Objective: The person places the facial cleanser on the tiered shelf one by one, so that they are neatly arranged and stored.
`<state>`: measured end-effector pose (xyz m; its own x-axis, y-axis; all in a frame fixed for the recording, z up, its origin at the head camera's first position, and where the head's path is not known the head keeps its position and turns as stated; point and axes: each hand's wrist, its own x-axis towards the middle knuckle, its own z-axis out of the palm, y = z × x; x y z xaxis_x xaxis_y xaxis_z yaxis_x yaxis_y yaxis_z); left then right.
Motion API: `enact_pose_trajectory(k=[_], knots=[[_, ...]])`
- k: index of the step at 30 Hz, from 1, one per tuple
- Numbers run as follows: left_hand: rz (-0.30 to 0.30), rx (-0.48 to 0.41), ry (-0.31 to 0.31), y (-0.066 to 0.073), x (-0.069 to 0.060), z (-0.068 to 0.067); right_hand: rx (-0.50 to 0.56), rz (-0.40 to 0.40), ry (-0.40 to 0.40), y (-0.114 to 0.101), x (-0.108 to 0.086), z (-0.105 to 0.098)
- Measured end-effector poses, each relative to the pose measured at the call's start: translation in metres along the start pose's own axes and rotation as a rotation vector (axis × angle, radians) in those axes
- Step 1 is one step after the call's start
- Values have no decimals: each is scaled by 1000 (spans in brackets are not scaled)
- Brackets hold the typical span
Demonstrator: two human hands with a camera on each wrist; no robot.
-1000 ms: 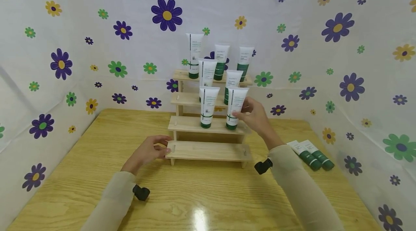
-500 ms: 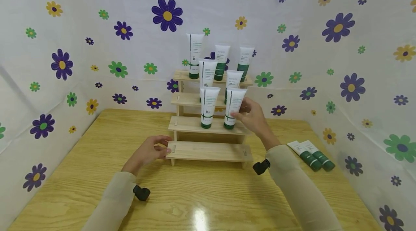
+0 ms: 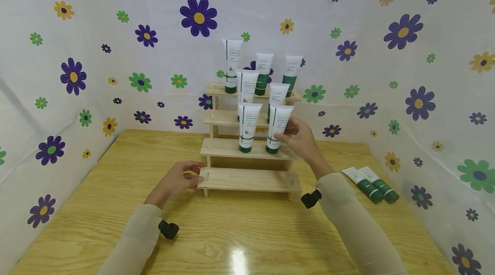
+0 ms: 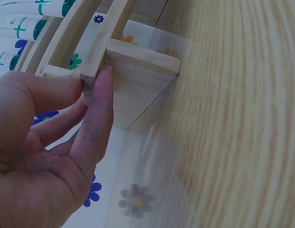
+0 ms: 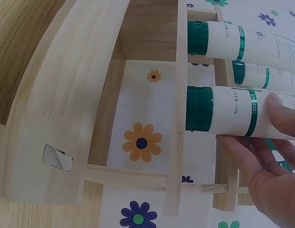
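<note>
A stepped wooden display stand (image 3: 247, 179) bears white tubes with green caps on its upper three tiers. My right hand (image 3: 303, 139) grips a white tube (image 3: 279, 125) that stands cap-down at the right of the second tier from the bottom; in the right wrist view the thumb lies across this tube (image 5: 233, 111). Another white tube (image 3: 249, 126) stands to its left on the same tier. At the lowest tier's left end, my left hand (image 3: 178, 180) pinches the board edge (image 4: 97, 61) between thumb and fingers, as the left wrist view shows.
Two white-and-green tubes (image 3: 367, 184) lie flat on the wooden table (image 3: 216, 232) at the right. Higher on the stand are more tubes, among them a tall one (image 3: 232, 66) at the top left. A flowered cloth (image 3: 162, 60) hangs behind and at the sides.
Over the first half second my right hand shifted its tube slightly left along the tier. Since then it has barely moved. My left hand stays at the stand's lowest board.
</note>
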<state>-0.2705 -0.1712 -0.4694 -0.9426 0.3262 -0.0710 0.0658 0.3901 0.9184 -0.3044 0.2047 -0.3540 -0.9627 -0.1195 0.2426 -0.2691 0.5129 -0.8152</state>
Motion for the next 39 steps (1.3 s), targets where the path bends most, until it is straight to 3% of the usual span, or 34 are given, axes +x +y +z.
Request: enact_pose_trajectory(k=[9, 18, 24, 33, 39], knots=[[-6, 5, -3, 0, 0, 0, 29, 14, -68, 0, 0, -5], [-4, 4, -4, 1, 0, 0, -14, -6, -131, 8, -3, -18], [-12, 2, 0, 0, 0, 0, -102, -24, -136, 20, -12, -43], [1, 3, -3, -3, 1, -2, -242, 18, -147, 45, -33, -91], [-7, -2, 0, -3, 2, -1, -362, 109, -198, 65, -41, -121]])
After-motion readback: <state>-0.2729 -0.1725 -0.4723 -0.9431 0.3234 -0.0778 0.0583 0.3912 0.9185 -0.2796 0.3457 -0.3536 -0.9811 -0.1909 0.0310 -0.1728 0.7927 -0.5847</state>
